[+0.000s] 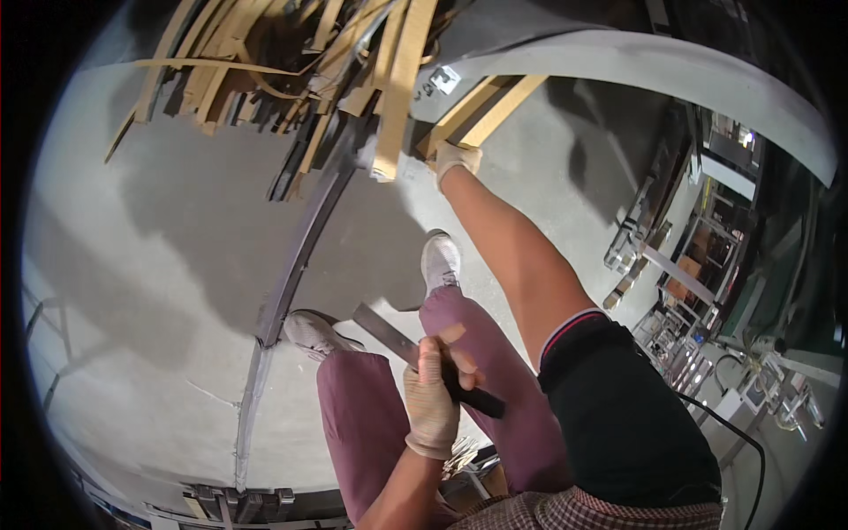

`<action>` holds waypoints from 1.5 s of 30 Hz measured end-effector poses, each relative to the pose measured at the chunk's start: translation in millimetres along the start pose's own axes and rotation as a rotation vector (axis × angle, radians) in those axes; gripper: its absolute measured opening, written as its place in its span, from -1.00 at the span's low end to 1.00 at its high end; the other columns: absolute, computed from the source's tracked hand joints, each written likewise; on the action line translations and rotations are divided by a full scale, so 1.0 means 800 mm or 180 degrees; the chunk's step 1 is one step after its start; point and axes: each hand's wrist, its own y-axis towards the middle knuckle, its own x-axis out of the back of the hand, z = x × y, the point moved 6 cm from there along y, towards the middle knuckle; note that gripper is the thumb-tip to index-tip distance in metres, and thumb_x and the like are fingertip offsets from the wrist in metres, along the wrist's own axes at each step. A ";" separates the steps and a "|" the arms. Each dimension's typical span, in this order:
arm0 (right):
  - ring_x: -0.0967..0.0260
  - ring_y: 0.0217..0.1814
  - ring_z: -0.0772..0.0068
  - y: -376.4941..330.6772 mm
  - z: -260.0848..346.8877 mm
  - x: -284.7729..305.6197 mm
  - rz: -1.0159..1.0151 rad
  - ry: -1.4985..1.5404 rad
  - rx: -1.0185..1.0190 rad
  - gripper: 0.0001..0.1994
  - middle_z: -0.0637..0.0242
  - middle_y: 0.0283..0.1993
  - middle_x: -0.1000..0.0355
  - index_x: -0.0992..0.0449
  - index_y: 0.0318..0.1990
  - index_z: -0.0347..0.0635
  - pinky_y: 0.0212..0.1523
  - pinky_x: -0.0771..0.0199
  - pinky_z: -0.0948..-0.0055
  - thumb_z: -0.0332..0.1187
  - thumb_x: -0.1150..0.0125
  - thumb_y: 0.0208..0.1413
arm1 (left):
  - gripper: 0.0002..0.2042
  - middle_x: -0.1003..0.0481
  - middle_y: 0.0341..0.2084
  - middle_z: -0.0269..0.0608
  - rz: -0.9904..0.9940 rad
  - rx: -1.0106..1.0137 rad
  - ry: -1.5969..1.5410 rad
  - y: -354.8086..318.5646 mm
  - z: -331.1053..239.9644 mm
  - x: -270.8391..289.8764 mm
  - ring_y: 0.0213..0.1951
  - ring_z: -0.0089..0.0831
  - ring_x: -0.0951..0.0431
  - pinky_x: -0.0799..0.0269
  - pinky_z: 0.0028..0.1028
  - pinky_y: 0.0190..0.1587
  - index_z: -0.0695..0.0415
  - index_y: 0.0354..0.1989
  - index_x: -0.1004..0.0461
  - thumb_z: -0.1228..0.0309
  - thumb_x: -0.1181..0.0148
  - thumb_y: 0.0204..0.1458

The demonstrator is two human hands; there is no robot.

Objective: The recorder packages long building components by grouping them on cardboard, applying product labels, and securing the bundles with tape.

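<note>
My left hand (433, 402), in a pale glove with bare fingertips, is closed around a dark flat bar (386, 334) in front of my legs. The bar's greyer end sticks out up and left, and its blacker end (481, 402) down and right. My right arm stretches far forward. In a similar pale glove, my right hand (459, 159) is closed at the near end of two long tan strips (503, 110); its fingers are partly hidden.
A heap of tan and dark strips (221, 71) lies ahead at left, with one wide strip (402, 97) jutting toward me. A dark rail (305, 234) crosses the grey floor beside my shoes (440, 261). A pale curved beam (618, 62) arches at upper right; metal equipment (680, 344) stands right.
</note>
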 end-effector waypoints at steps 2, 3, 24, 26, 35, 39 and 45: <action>-0.59 -0.11 0.09 0.003 -0.012 0.010 -0.0128 -0.0214 0.0460 -0.44 -0.02 -0.09 -0.55 -0.39 0.05 -0.27 -0.27 -0.65 0.17 -0.45 -0.46 -0.17 | -0.49 -0.41 -0.58 -0.29 -0.0053 -0.0057 0.0113 -0.003 -0.009 0.012 -0.58 -0.54 -0.38 -0.52 -0.42 -0.39 0.31 0.02 -0.40 0.01 0.10 0.33; -0.59 -0.11 0.09 -0.001 -0.020 0.005 -0.0031 -0.0216 0.0461 -0.44 -0.02 -0.09 -0.55 -0.39 0.05 -0.27 -0.27 -0.65 0.17 -0.45 -0.46 -0.17 | -0.50 -0.42 -0.57 -0.29 -0.0105 -0.0187 0.0065 0.006 0.000 0.014 -0.59 -0.54 -0.38 -0.53 -0.42 -0.40 0.32 0.02 -0.41 0.02 0.08 0.32; -0.53 -0.19 0.40 -0.031 -0.108 0.052 0.1145 0.1031 0.0147 -0.66 0.24 -0.14 -0.54 -0.41 -0.04 -0.23 -0.17 -0.56 0.42 -0.66 -0.27 0.00 | -0.67 -0.63 -0.21 0.03 -0.0027 -0.1175 0.4621 0.428 -0.011 0.003 -0.15 -0.12 -0.62 -0.45 -0.31 -0.04 0.20 -0.03 -0.58 0.30 -0.28 0.08; -0.55 -0.20 0.43 -0.008 -0.123 0.074 0.1556 0.1227 0.0040 -0.69 0.27 -0.16 -0.57 -0.49 -0.03 -0.23 -0.27 -0.59 0.46 -0.65 -0.26 0.04 | -0.66 -0.64 -0.24 0.00 0.0195 -0.0924 0.4617 0.434 -0.003 -0.010 -0.18 -0.19 -0.63 -0.45 -0.32 -0.05 0.23 -0.04 -0.58 0.30 -0.32 0.06; -0.53 -0.26 0.51 -0.150 -0.117 0.111 0.2416 0.1333 -0.0096 -0.74 0.34 -0.20 -0.55 -0.50 -0.07 -0.22 -0.39 -0.58 0.45 -0.49 -0.33 0.07 | -0.39 -0.57 -0.41 -0.22 0.0689 -0.0527 0.4109 0.342 -0.027 0.061 -0.48 -0.52 -0.50 -0.43 -0.47 -0.46 0.33 0.02 -0.46 0.08 -0.43 -0.05; -0.52 -0.31 0.53 -0.190 -0.086 0.232 0.2423 0.1177 -0.0120 -0.72 0.32 -0.22 -0.53 -0.42 -0.05 -0.22 -0.47 -0.55 0.48 -0.47 -0.30 0.09 | -0.61 -0.51 -0.52 -0.36 0.1227 -0.0138 0.3612 0.211 0.010 -0.012 -0.56 -0.67 -0.41 -0.30 -0.60 -0.56 0.29 -0.18 -0.55 0.16 -0.37 0.07; -0.51 -0.24 0.50 -0.327 -0.073 0.383 0.3002 0.1777 -0.0308 -0.64 0.27 -0.15 -0.49 -0.37 0.05 -0.31 -0.38 -0.58 0.48 -0.47 -0.25 0.09 | -0.67 -0.52 -0.54 -0.38 0.0882 0.0092 0.3573 -0.024 0.031 -0.033 -0.56 -0.66 -0.44 -0.33 -0.62 -0.54 0.27 -0.20 -0.56 0.20 -0.34 0.11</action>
